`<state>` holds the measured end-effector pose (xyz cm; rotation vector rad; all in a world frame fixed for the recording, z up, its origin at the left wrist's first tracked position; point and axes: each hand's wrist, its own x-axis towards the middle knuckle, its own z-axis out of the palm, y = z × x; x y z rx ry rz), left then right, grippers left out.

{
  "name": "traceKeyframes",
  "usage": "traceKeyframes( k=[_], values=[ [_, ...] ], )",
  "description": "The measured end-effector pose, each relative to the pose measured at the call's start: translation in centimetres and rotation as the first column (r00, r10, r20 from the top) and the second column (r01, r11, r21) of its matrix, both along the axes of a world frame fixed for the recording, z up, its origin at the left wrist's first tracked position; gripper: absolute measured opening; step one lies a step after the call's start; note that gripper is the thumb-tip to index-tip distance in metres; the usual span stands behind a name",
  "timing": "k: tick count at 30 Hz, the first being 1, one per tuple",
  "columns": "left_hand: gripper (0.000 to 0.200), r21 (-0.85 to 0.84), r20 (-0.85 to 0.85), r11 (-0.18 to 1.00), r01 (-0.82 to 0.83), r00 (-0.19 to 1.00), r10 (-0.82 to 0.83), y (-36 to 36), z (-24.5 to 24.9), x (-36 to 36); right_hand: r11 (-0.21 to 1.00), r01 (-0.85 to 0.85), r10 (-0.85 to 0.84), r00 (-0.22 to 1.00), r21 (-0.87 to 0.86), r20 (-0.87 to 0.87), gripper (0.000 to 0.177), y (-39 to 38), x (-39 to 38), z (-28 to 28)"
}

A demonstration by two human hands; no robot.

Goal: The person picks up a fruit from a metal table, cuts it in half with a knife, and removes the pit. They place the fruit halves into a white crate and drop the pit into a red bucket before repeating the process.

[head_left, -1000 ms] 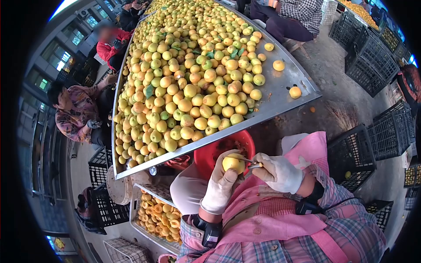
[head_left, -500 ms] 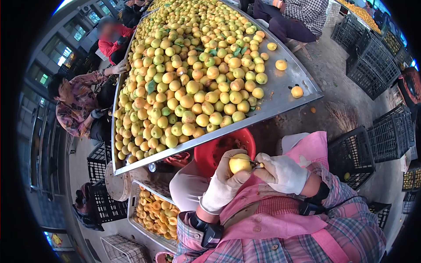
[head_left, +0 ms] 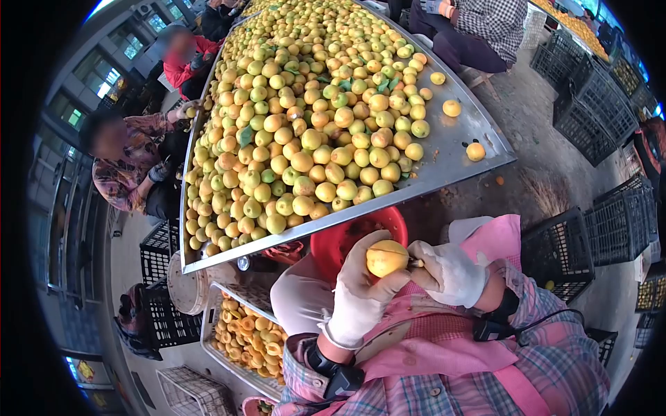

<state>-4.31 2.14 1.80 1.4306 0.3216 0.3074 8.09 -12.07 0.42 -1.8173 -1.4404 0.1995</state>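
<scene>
My left hand [head_left: 359, 295], in a white glove, is closed around a yellow apricot [head_left: 387, 259] above my lap. A thin dark line, like a cut, runs over the fruit's upper side. My right hand [head_left: 449, 274], also gloved, pinches a small knife [head_left: 416, 263] against the right side of the apricot. Only a short piece of the knife shows; its blade is hidden. Just beyond my hands a red basin [head_left: 326, 243] stands below the metal table's edge. To the left, a white crate [head_left: 210, 322] holds halved apricots [head_left: 250, 340].
A metal table [head_left: 451, 149] bears a large heap of apricots [head_left: 298, 139]. A lidded bucket [head_left: 186, 284] and black crates [head_left: 166, 319] stand at left, more black crates [head_left: 558, 253] at right. Co-workers [head_left: 132, 159] sit along both sides of the table.
The apricot has turned in my left hand, so the line on it now slants upward. Both hands stay close together. At left, the co-worker's head has turned and a hand now holds a fruit.
</scene>
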Motion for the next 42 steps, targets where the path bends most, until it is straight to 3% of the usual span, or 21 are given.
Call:
traceKeyframes(
  k=[4, 9, 10, 11, 13, 15, 18, 21, 22, 23, 25, 26, 28, 30, 33, 34, 35, 37, 38, 40, 42],
  values=[
    [0.073, -0.440, 0.204, 0.898, 0.028, 0.977, 0.069, -0.8, -1.3, 0.5, 0.994, 0.048, -0.035, 0.991, 0.099, -0.132, 0.026, 1.1, -0.7, -1.2],
    [0.071, -0.209, 0.095, 0.977, -0.052, 0.993, 0.073, 0.0, 0.6, -0.3, 0.995, -0.077, 0.081, 0.995, 0.069, -0.059, 0.025, 1.0, 0.3, -0.8],
    [0.071, 0.239, 0.049, 0.967, -0.084, 0.996, 0.075, 0.7, 0.4, -0.4, 0.995, -0.073, 0.077, 0.995, 0.067, -0.059, 0.025, 1.1, 0.5, -0.7],
    [0.071, 0.639, 0.008, 0.765, -0.078, 0.995, 0.095, 1.1, 0.1, -0.4, 0.994, -0.090, 0.093, 0.994, 0.061, -0.052, 0.025, 1.1, 0.7, -0.6],
    [0.071, 0.438, -0.030, 0.895, -0.079, 0.994, 0.103, 0.5, 0.1, -0.4, 0.992, -0.111, 0.113, 0.993, 0.053, -0.041, 0.025, 1.3, 0.5, -0.7],
    [0.070, -0.304, 0.069, 0.946, -0.111, 0.988, 0.138, -0.5, 0.9, -0.1, 0.988, -0.032, 0.054, 0.988, 0.148, -0.146, 0.025, 1.8, -0.3, -1.3],
    [0.072, -0.513, 0.104, 0.855, -0.082, 0.982, 0.157, -0.4, -0.3, -0.3, 0.993, 0.004, 0.008, 0.995, 0.120, -0.099, 0.025, 2.0, -0.8, -1.7],
    [0.072, -0.272, -0.010, 0.942, -0.197, 0.979, 0.202, -1.0, 1.6, -0.4, 0.996, -0.030, 0.032, 0.999, 0.079, -0.024, 0.026, 1.9, -0.5, -2.4],
    [0.070, 0.115, 0.005, 0.948, -0.297, 0.954, 0.298, -0.8, 0.5, -0.3, 0.996, -0.031, 0.033, 0.999, 0.078, -0.023, 0.026, 2.0, -0.4, -2.1],
    [0.070, 0.113, 0.004, 0.949, -0.295, 0.955, 0.297, -0.7, -0.1, -0.4, 0.995, -0.038, 0.041, 0.999, 0.093, -0.030, 0.025, 2.1, -0.2, -1.7],
    [0.069, 0.423, 0.140, 0.831, -0.361, 0.932, 0.334, -0.4, -0.5, -0.5, 0.993, -0.045, 0.049, 0.998, 0.109, -0.035, 0.025, 2.3, -0.2, -1.4],
    [0.069, 0.423, 0.140, 0.831, -0.361, 0.932, 0.334, -0.4, -0.3, -0.5, 0.991, -0.046, 0.051, 0.998, 0.128, -0.036, 0.025, 2.4, -0.2, -1.5],
    [0.077, -0.015, 0.109, 0.961, -0.275, 0.955, 0.275, -0.2, 0.6, -0.5, 0.988, -0.051, 0.057, 0.998, 0.148, -0.035, 0.025, 2.8, -0.5, -1.4],
    [0.084, -0.364, 0.099, 0.920, -0.145, 0.976, 0.193, 0.2, 0.4, -0.6, 0.993, 0.013, -0.005, 0.998, 0.113, -0.069, 0.024, 3.0, -0.9, -1.1],
    [0.084, -0.206, 0.022, 0.946, -0.249, 0.966, 0.259, -0.5, 1.1, -0.6, 0.994, 0.018, -0.016, 1.000, 0.112, -0.011, 0.024, 3.0, -1.0, -1.9],
    [0.082, 0.167, 0.044, 0.937, -0.308, 0.951, 0.305, -0.1, 0.2, -0.6, 0.994, 0.015, -0.014, 1.000, 0.110, -0.012, 0.024, 3.0, -0.9, -2.0],
    [0.082, 0.166, 0.043, 0.937, -0.308, 0.951, 0.305, 0.1, -0.3, -0.8, 0.990, -0.007, 0.007, 1.000, 0.138, -0.002, 0.024, 3.0, -0.7, -1.9],
    [0.079, 0.553, 0.155, 0.762, -0.337, 0.940, 0.303, 0.5, -0.4, -0.7, 0.986, -0.026, 0.025, 1.000, 0.165, 0.010, 0.023, 3.1, -0.5, -1.8],
    [0.079, 0.553, 0.157, 0.762, -0.338, 0.940, 0.303, 0.2, 0.0, -0.5, 0.985, -0.032, 0.034, 0.999, 0.170, -0.010, 0.024, 3.1, -0.4, -1.7],
    [0.075, -0.054, 0.179, 0.931, -0.361, 0.914, 0.365, -0.6, 1.0, -0.1, 0.983, -0.041, 0.047, 0.999, 0.177, -0.027, 0.024, 3.4, -0.5, -1.7],
    [0.075, -0.118, 0.091, 0.950, -0.288, 0.950, 0.299, 0.0, 0.8, -0.5, 0.989, -0.006, 0.008, 1.000, 0.145, -0.014, 0.025, 3.5, -0.9, -1.8]
  ],
)
